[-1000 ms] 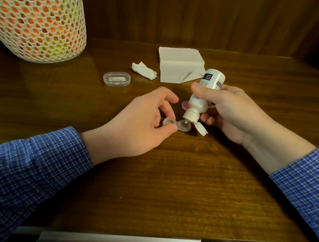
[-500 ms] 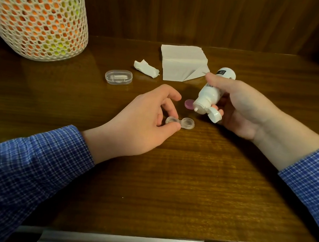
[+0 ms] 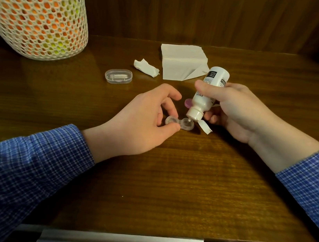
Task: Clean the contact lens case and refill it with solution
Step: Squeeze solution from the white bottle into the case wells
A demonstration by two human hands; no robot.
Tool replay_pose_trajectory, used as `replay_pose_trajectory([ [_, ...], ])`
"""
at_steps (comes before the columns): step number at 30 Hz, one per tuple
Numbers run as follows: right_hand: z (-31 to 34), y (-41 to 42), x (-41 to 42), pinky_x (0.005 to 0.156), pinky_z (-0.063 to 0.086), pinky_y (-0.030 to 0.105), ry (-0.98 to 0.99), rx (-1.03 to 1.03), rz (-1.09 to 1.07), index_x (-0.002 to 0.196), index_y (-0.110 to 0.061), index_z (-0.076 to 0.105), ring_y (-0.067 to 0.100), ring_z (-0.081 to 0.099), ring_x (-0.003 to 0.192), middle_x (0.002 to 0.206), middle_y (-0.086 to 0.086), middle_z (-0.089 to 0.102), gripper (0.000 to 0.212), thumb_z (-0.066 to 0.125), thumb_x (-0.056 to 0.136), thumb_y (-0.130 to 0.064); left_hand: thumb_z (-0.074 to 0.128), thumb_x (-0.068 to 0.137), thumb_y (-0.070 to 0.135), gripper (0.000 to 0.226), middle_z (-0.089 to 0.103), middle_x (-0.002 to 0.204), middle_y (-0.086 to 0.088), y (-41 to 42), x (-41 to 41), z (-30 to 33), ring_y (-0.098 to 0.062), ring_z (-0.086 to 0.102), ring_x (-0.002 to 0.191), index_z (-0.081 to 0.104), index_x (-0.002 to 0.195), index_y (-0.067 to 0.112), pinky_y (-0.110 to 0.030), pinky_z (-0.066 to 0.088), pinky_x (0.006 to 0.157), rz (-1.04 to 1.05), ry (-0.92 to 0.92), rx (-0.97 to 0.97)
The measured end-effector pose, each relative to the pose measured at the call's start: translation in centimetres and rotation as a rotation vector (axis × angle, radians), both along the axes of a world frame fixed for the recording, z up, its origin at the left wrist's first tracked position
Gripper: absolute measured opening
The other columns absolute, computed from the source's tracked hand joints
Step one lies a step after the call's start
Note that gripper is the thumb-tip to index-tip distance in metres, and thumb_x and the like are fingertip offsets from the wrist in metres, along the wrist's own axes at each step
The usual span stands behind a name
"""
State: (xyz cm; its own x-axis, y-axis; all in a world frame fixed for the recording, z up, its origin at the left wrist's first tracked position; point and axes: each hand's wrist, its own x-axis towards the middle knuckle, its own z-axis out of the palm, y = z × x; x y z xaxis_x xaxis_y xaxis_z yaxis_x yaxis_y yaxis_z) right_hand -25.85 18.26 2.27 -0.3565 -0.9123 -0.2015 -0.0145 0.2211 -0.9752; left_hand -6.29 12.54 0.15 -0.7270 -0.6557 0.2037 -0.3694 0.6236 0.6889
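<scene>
Refilling seems underway: the left hand (image 3: 144, 118) pinches the case (image 3: 179, 123) while the right hand (image 3: 236, 109) grips the tipped bottle (image 3: 206, 94) over its right well, likely needing a gentle squeeze next.

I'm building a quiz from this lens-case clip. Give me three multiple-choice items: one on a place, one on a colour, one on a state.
1. Where does the bottle's nozzle point?
A. the case's right well
B. the folded tissue
C. the basket

2. What colour is the loose cap behind the case?
A. green
B. pink
C. black

3. How is the bottle held?
A. upright
B. lying flat
C. tipped nozzle-down

Answers:
1 A: the solution bottle in the right hand has its tip over the right well of the lens case, which the left hand steadies.
2 B: the cap is pink.
3 C: base up, nozzle down.
</scene>
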Motion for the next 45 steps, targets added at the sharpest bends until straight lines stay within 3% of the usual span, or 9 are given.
replay_pose_trajectory([
  [28,0.09,0.17,0.24,0.044,0.043,0.018,-0.006,-0.011,-0.005,0.114,-0.021,0.063,0.010,0.057,0.056,0.099,0.012,0.081,0.030,0.075,0.092,-0.037,0.077,0.090,0.021,0.058,0.067,0.098,0.014,-0.22,0.02,-0.16,-0.003,0.058,0.059,0.048,0.141,0.024,-0.021,0.059,0.064,-0.004,0.004,-0.011],
  [33,0.01,0.16,0.21,0.042,0.043,0.018,-0.028,-0.016,-0.038,0.113,-0.018,0.062,0.009,0.056,0.052,0.087,0.006,0.081,0.034,0.076,0.090,-0.039,0.077,0.090,0.021,0.059,0.067,0.097,0.015,-0.11,-0.02,-0.11,-0.002,0.059,0.060,0.048,0.141,0.025,-0.015,0.055,0.063,0.004,-0.004,-0.005],
  [36,0.12,0.13,0.12,0.043,0.044,0.019,-0.084,-0.039,-0.061,0.110,-0.014,0.063,0.009,0.055,0.050,0.095,0.013,0.080,0.038,0.077,0.089,-0.042,0.079,0.088,0.025,0.062,0.068,0.098,0.015,-0.09,0.03,0.04,-0.005,0.061,0.063,0.048,0.141,0.025,-0.015,0.056,0.065,0.001,-0.002,0.022],
  [39,0.29,0.14,0.11,0.045,0.045,0.019,-0.099,-0.090,-0.051,0.106,-0.015,0.065,0.009,0.055,0.051,0.088,0.011,0.075,0.036,0.077,0.089,-0.045,0.082,0.085,0.027,0.069,0.068,0.101,0.014,-0.22,0.36,0.26,-0.012,0.065,0.072,0.045,0.143,0.026,-0.020,0.058,0.072,-0.035,-0.016,0.027],
  [43,-0.07,0.04,0.60,0.046,0.044,0.019,-0.049,-0.133,-0.012,0.107,-0.017,0.066,0.010,0.056,0.053,0.104,0.025,0.076,0.034,0.076,0.090,-0.044,0.082,0.083,0.015,0.075,0.069,0.105,0.011,-0.68,0.78,0.35,-0.010,0.064,0.072,0.043,0.145,0.021,-0.013,0.052,0.074,-0.079,-0.024,0.028],
  [45,-0.37,-0.05,0.84,0.044,0.043,0.019,-0.029,-0.157,0.003,0.104,-0.018,0.067,0.009,0.055,0.051,0.088,0.015,0.077,0.032,0.077,0.089,-0.044,0.082,0.083,0.012,0.073,0.069,0.104,0.011,-0.83,0.82,0.31,-0.009,0.065,0.071,0.043,0.145,0.020,-0.012,0.052,0.071,-0.078,-0.011,0.041],
])
